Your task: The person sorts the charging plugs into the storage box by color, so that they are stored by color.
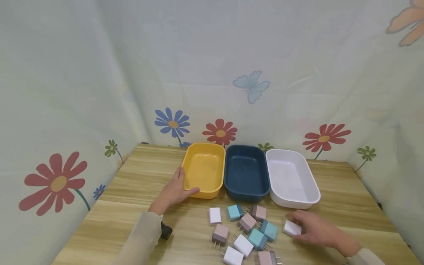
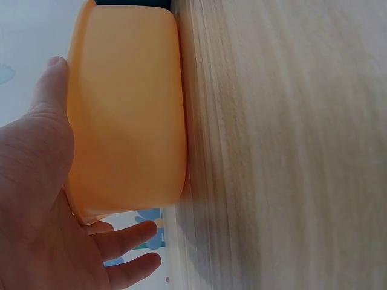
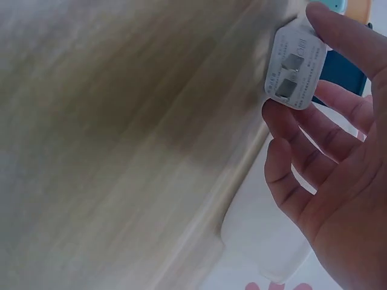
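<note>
My left hand (image 1: 175, 188) rests against the front left corner of the yellow tray (image 1: 203, 194). Its thumb lies along the front rim and its fingers extend past the left side, as the left wrist view also shows. With thumb and fingertips, my right hand (image 1: 316, 228) pinches a white charger plug (image 1: 292, 228) just in front of the white tray (image 1: 294, 201). In the right wrist view, the face of that charger (image 3: 296, 66) bears small print and two metal prong parts. Left of this hand lie several other chargers, including a teal one (image 1: 269, 230) and a pink one (image 1: 247, 223).
A dark blue tray (image 1: 246, 194) stands between the yellow and white trays, all in a row at the back of the wooden table (image 1: 132, 191). More white chargers (image 1: 243, 245) lie near the front. A flowered cloth (image 1: 198, 73) hangs behind.
</note>
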A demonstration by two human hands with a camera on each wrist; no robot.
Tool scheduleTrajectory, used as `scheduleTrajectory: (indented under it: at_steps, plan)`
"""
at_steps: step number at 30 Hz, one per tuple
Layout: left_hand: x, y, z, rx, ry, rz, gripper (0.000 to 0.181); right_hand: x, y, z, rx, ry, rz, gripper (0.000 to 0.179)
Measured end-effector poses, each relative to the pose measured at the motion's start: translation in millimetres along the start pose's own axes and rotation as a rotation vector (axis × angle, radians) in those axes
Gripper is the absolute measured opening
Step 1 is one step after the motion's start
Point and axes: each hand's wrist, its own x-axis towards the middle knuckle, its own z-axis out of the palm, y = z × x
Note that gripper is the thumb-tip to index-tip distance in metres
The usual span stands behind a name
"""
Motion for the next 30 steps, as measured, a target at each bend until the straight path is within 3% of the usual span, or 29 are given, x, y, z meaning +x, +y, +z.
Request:
scheduleTrajectory:
  at_steps: [8,16,20,25,30]
  plan:
    - [-1.6,-4.0,-2.9,0.005,0.003,-0.001,0.111,2.9,0,4,0.022,-0.031,0.018,0.058]
    - [-1.3,-0.3,-4.1,-0.003,0.01,-0.008,0.111,4.8,3,2,0.063,-0.033,0.028,0.041]
    - [-1.4,1.9,-4.6,-0.013,0.002,-0.012,0.111,6.2,-3,-1,0.057,0.027,0.015,0.037]
    - [-0.4,0.6,-1.4,-0.004,-0.003,-0.011,0.113,11.5,-17,-7,-0.008,0.126,-0.06,0.034]
    - [-1.0,0.4,-0.4,-0.009,0.009,-0.008,0.113,23.1,-34,-16,-0.024,0.112,-0.065,0.034]
